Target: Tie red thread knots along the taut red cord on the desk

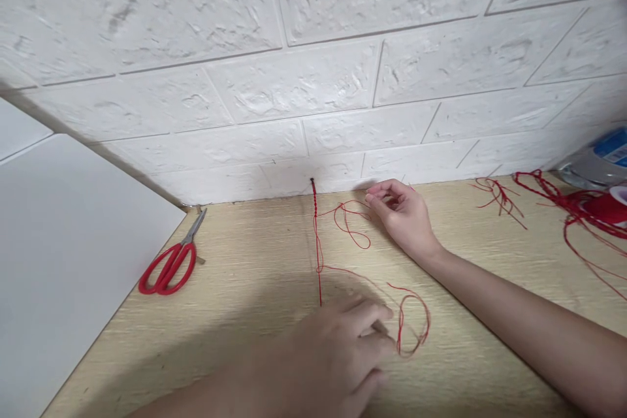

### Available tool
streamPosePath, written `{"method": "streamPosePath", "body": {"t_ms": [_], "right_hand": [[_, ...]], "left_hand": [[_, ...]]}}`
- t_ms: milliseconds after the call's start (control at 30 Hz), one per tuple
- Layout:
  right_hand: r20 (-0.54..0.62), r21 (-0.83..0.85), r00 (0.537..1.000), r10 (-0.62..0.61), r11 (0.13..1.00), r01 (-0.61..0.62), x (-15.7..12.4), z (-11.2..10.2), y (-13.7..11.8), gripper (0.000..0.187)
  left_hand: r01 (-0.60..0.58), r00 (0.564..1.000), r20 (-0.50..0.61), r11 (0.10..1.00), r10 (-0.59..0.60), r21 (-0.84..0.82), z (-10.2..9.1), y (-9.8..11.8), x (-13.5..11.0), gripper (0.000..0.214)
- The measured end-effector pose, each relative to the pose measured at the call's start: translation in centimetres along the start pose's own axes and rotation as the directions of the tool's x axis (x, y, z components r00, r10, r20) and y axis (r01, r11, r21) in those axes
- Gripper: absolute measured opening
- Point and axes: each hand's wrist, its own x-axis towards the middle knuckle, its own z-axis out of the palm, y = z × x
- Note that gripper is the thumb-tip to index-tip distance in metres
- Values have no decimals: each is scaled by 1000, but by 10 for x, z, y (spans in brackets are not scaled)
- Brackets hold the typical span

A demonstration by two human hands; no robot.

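A white brick wall (pixel 313 78) backs the wooden table (pixel 245 353); a white board (pixel 63 261) lies on the left. The near left hand (pixel 333 359), blurred, pinches a loop of red thread (pixel 314 202). The far right hand (pixel 404 219) pinches another strand by the wall. Red scissors (pixel 169 264) lie left; a thread tangle (pixel 578 209) lies far right.

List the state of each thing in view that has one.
red cord, stretched straight, loose ends looped on the table.
scissors, shut, lying flat.
right hand, fingertips pinched on a loose cord strand.
left hand, blurred, at the cord's lower end; grip unclear.
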Motion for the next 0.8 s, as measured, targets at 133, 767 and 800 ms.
{"method": "streamPosePath", "body": {"t_ms": [133, 767, 800], "right_hand": [[-82, 12, 996, -29, 999, 30, 0, 0, 2, 15], [788, 344, 616, 3, 827, -444, -46, 19, -39, 13], [773, 340, 635, 15, 834, -434, -46, 19, -37, 14]], "left_hand": [[-80, 946, -298, 983, 128, 168, 2, -18, -1, 16], [304, 756, -629, 948, -179, 96, -10, -109, -4, 33], [308, 749, -636, 947, -186, 85, -11, -109, -4, 32]]}}
